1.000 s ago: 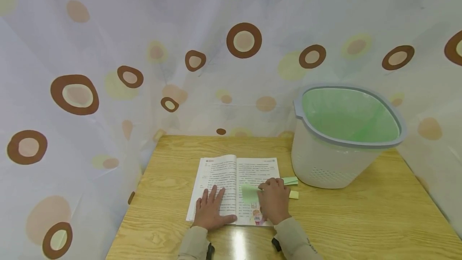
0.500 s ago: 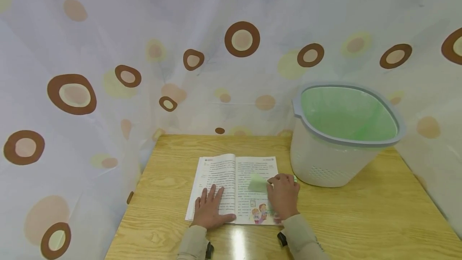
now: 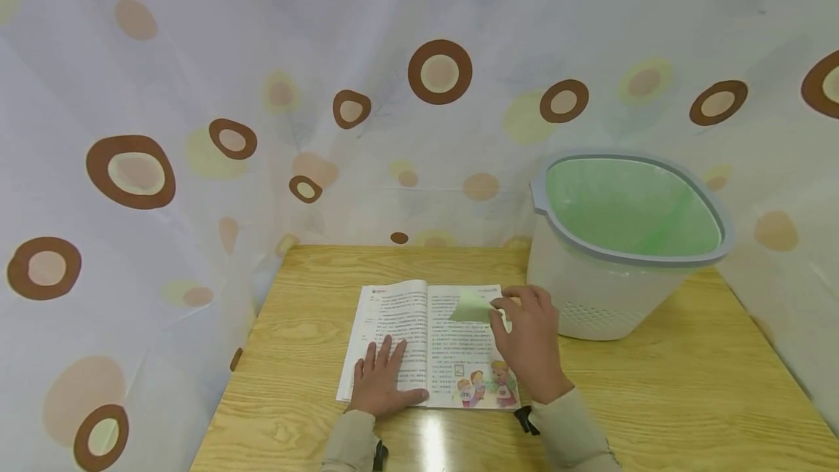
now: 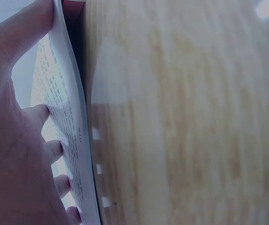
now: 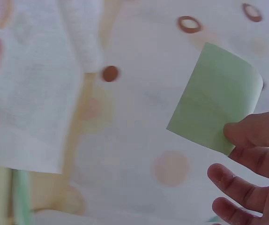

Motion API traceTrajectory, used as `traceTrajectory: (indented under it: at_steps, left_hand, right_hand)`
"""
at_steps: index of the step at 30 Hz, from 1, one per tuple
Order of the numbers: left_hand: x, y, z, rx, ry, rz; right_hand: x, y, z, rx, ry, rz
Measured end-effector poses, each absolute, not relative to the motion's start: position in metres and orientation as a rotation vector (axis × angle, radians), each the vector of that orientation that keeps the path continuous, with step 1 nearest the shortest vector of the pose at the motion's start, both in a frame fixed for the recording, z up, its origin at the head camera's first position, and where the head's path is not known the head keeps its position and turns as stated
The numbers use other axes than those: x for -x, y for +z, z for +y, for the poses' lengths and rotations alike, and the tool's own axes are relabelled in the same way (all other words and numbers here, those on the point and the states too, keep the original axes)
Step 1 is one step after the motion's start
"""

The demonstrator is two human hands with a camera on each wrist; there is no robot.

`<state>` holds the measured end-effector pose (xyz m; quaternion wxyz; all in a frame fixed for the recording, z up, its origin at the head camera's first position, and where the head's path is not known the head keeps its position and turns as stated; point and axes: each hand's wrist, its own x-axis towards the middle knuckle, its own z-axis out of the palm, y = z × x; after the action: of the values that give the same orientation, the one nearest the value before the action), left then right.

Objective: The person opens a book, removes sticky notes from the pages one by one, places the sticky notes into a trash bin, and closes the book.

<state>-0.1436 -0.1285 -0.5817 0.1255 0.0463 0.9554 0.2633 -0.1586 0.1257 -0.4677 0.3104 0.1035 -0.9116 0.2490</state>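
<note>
An open book (image 3: 452, 363) with printed text and a cartoon picture low on its right page lies on the table. My left hand (image 3: 381, 387) rests on the left page, fingers spread; the left wrist view shows its fingertips (image 4: 55, 149) touching the paper. Between thumb and index finger, my right hand (image 3: 532, 337) pinches a green sticky note (image 3: 470, 307) by one corner. The right wrist view has the sticky note (image 5: 216, 96) held up, slightly bent, its other fingers loosely curled. Blurred yellow and green strips (image 5: 22, 194) stick out past the book's edge there.
A white basket (image 3: 590, 297) with a grey rim and green inside stands at the back right of the wooden table (image 3: 655, 399), close to the right hand. A spotted curtain (image 3: 419, 151) hangs behind and along the sides.
The right hand has moved up and to the right with the green sticky note, uncovering the picture on the right page. The left hand has stayed on the left page.
</note>
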Motion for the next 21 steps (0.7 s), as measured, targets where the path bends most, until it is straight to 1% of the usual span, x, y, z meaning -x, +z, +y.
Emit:
traceTrajectory:
  at_steps: [5,9,13,21]
  left_hand:
    - [0.143,-0.578,-0.129,-0.146,0.764,2.788]
    - [0.141,-0.574,-0.130,-0.145,0.761,2.791]
    - [0.141,-0.574,-0.129,-0.149,0.769,2.780]
    - [0.142,-0.580,-0.127,-0.127,0.769,2.776]
  right_hand:
    - [0.162,-0.420,0.140,-0.385,0.669,-2.151]
    - [0.172,-0.389,0.161,-0.389,0.692,-2.007]
    - [0.179,-0.367,0.186,-0.308,0.684,-1.927]
    - [0.198,-0.335,0.250,-0.018,0.656,-1.950]
